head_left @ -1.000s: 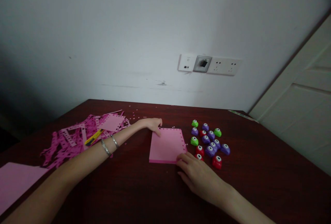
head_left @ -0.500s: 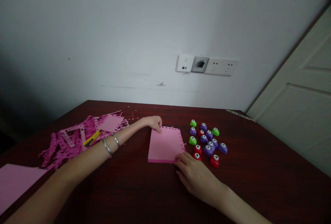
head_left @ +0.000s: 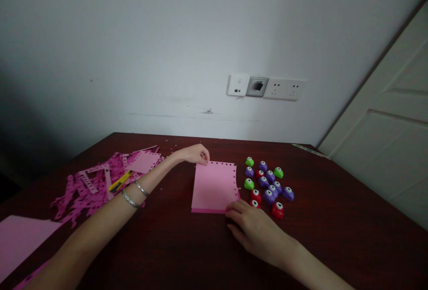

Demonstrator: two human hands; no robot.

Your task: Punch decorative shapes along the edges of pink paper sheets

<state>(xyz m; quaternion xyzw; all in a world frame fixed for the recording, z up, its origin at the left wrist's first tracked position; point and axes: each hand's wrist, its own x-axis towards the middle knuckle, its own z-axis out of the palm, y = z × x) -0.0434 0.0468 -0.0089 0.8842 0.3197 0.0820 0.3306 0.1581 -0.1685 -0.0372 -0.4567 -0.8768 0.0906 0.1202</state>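
A stack of square pink paper [head_left: 214,187] lies in front of me, with punched holes along its far and right edges. My left hand [head_left: 198,154] is closed in a pinch on the far left corner of the top sheet. That sheet's far edge looks slightly raised. At the near right corner my right hand [head_left: 249,223] rests with bent fingers holding the paper; its fingertips are partly hidden. Just right of the stack stand several small craft punches with eye-like tops, among them a red punch [head_left: 277,210], a purple punch [head_left: 288,193] and a green punch [head_left: 249,162].
On the left of the dark wooden table [head_left: 174,250] is a heap of punched pink strips [head_left: 90,187] with a yellow utility knife [head_left: 120,181] on it. A larger pink sheet [head_left: 23,241] lies at the near left. Sockets [head_left: 284,89] sit on the wall behind.
My left hand has risen slightly and moved a little left, lifting the sheet's far edge. My right hand stays at the near right corner. The view has shifted slightly.
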